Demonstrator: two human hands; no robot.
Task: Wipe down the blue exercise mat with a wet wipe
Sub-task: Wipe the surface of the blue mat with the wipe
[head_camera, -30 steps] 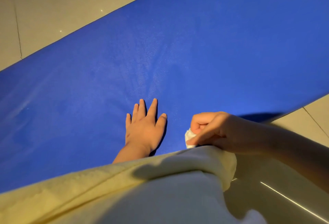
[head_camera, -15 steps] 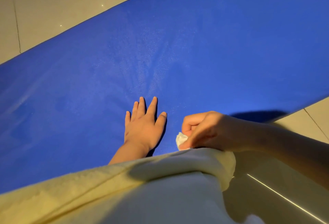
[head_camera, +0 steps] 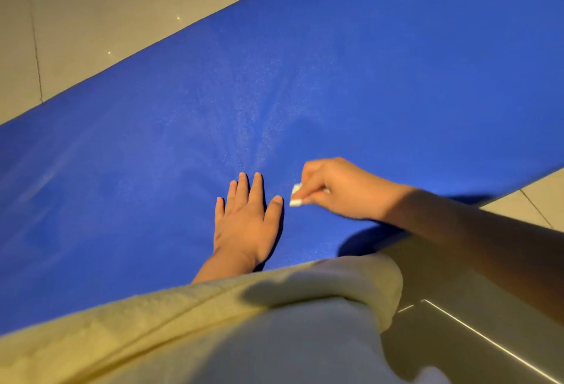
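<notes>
while the right hand [head_camera: 338, 189] has the wet wipe [head_camera: 295, 198] pinched in curled fingertips, only a small folded white corner shows past them, so the contact patch looks tiny. wipe sits low over the blue exercise mat [head_camera: 381, 78], just beside the left thumb; that spot is motion-blurred, can't tell if it's actually touching the surface. left hand [head_camera: 244, 225] lies flat on the mat, palm down, fingers straight and close together, holding nothing, reads as a brace. step in hand, my guess: wiping the near strip in front of the body. to do it well: unfold the wipe or flatten it under more fingers for a wider pass, press evenly, run long overlapping strokes along the mat instead of dabs, steer round the braced left hand, then shift it and cover that patch too, refold to a clean face when it greys. mat runs diagonally across the view, lower left to upper right, on a tiled floor [head_camera: 91, 17]; faint streaks near the hands could be damp or just sheen, can't say. counts: 1 mat, 1 wipe, 2 hands, 1 yellow garment [head_camera: 183, 316] across the bottom of the view with grey fabric [head_camera: 274, 353] below it
</notes>
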